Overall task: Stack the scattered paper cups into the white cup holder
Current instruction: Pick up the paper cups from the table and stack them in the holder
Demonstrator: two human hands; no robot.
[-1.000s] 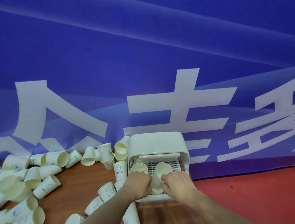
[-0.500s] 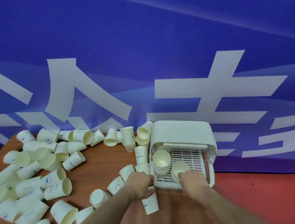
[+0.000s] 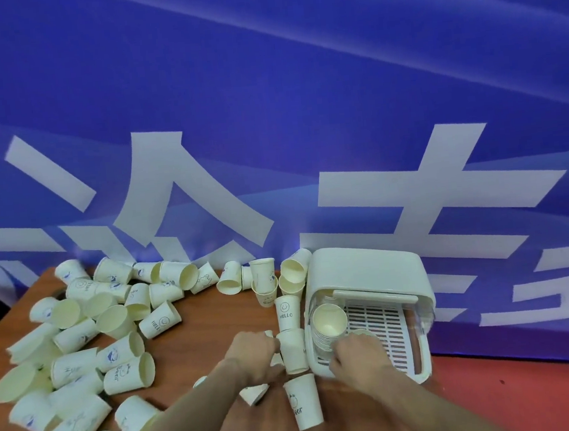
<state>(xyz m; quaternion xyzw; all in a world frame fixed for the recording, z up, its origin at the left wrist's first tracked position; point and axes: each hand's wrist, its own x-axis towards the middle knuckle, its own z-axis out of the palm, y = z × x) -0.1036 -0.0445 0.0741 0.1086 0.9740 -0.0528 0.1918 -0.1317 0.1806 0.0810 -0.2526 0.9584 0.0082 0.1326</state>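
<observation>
The white cup holder (image 3: 367, 270) lies at the table's right, its slatted tray (image 3: 374, 317) facing me. A nested stack of paper cups (image 3: 329, 325) lies in its left side. My right hand (image 3: 355, 353) is inside the holder's front, curled round a second cup (image 3: 364, 332) on the tray. My left hand (image 3: 254, 355) grips an upside-down cup (image 3: 293, 352) just left of the holder. A "HELLO" cup (image 3: 287, 313) stands behind it. Many scattered cups (image 3: 114, 333) cover the left of the table.
The wooden table (image 3: 200, 332) ends at the left edge by a dark gap. A blue banner (image 3: 267, 113) with white characters hangs close behind. Another upside-down cup (image 3: 303, 408) stands near my forearms. Red floor (image 3: 532, 393) shows to the right.
The camera view has swung left and down, showing more scattered cups. My right hand has set a cup lower on the tray. My left hand has closed round the cup beside the holder.
</observation>
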